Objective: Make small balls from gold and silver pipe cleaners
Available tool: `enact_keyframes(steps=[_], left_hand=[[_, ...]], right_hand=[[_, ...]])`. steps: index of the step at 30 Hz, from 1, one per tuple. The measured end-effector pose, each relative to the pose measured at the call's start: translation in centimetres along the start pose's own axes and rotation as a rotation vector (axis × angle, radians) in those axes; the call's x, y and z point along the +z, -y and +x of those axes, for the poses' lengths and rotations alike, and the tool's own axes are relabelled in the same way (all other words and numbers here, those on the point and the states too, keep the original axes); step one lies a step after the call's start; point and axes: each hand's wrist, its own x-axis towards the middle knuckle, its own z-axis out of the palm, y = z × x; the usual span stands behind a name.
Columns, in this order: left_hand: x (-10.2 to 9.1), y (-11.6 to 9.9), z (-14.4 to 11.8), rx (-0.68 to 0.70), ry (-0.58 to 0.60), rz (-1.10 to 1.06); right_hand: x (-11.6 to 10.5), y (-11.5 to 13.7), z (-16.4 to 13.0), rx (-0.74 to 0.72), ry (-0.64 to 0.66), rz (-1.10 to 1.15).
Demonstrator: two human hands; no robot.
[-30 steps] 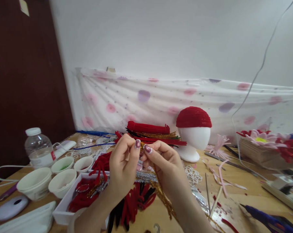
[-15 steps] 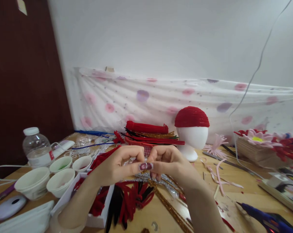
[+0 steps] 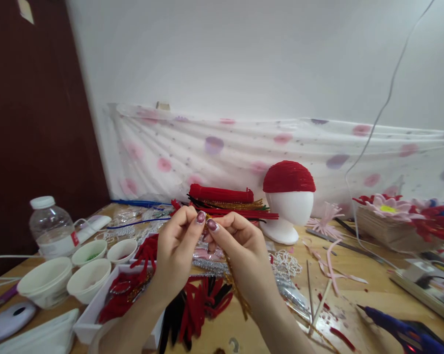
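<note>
My left hand (image 3: 180, 248) and my right hand (image 3: 242, 250) meet above the middle of the table, thumbs and fingertips pinched close together. Between them is a gold tinsel pipe cleaner (image 3: 238, 291), whose long end hangs below my right palm. A small gold bit shows at the fingertips, but its shape is mostly covered. Below the hands lie red and black pipe cleaner loops (image 3: 192, 307) and silver tinsel strands (image 3: 210, 265). By my left forearm stands a white box (image 3: 87, 330) with red pieces in it.
A white foam head (image 3: 291, 209) wears a red cap (image 3: 289, 177). Behind the hands lie bundled red pipe cleaners (image 3: 222, 193). Paper cups (image 3: 45, 280) and a water bottle (image 3: 52, 223) stand left. At right are a glue gun (image 3: 395, 324) and a felt-like pink flower (image 3: 387, 210).
Both hands have turned upward, with thumbs now raised side by side and the pinch slightly higher and further left. The gold strand now hangs closer under my right hand.
</note>
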Motion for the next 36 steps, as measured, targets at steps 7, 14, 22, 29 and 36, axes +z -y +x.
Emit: enact_keyframes(steps=[7, 14, 22, 29, 36], left_hand=[[-1.1, -1.2, 1.0, -0.060, 0.168, 0.274], [-3.3, -1.7, 2.2, -0.286, 0.678, 0.159], [-2.6, -0.1, 2.1, -0.247, 0.403, -0.053], [-0.7, -1.5, 0.7, 0.044, 0.022, 0.192], [-0.7, -1.2, 0.2, 0.219, 0.015, 0.447]], right_hand=[[-1.9, 0.3, 1.3, 0.056, 0.098, -0.038], [-4.2, 1.7, 1.9, 0.328, 0.396, -0.133], [-2.8, 1.5, 1.6, 0.317, 0.262, 0.046], [-0.2, 0.0, 0.3, 0.130, 0.072, 0.075], [-0.2, 0.0, 0.1, -0.030, -0.019, -0.036]])
